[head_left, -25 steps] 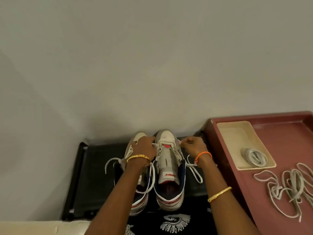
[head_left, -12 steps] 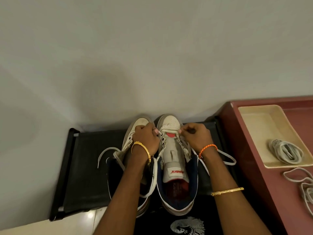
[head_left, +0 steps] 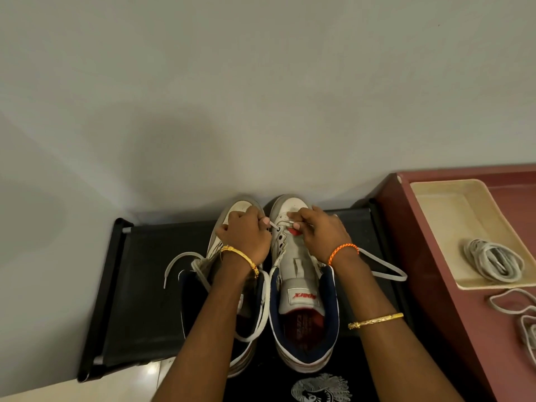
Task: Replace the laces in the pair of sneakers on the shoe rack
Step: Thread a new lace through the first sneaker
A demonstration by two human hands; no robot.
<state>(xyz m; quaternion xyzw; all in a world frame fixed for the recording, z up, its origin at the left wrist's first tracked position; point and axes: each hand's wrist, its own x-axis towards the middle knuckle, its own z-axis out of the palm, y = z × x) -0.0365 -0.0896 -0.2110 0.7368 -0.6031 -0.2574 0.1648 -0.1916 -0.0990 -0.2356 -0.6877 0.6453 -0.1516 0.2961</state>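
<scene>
Two white high-top sneakers with navy collars stand side by side on a black shoe rack [head_left: 139, 285], toes toward the wall. My left hand [head_left: 246, 236] and my right hand [head_left: 322, 232] meet over the toe end of the right sneaker [head_left: 301, 297]. Each hand pinches an end of the white lace [head_left: 385, 271] at the lowest eyelets; a loop of it trails right across the rack. The left sneaker [head_left: 235, 207] is partly hidden under my left arm, with a loose lace [head_left: 177, 262] hanging off its left side.
A maroon table [head_left: 435, 256] stands right of the rack. On it a cream tray [head_left: 443, 204] holds a coiled lace bundle [head_left: 493, 261], and more loose laces [head_left: 519, 309] lie in front of the tray. A plain wall rises directly behind the shoes.
The view has dropped and come closer to the shoes. Both hands have moved from the mid eyelets forward to the toe end of the right sneaker, still holding the lace.
</scene>
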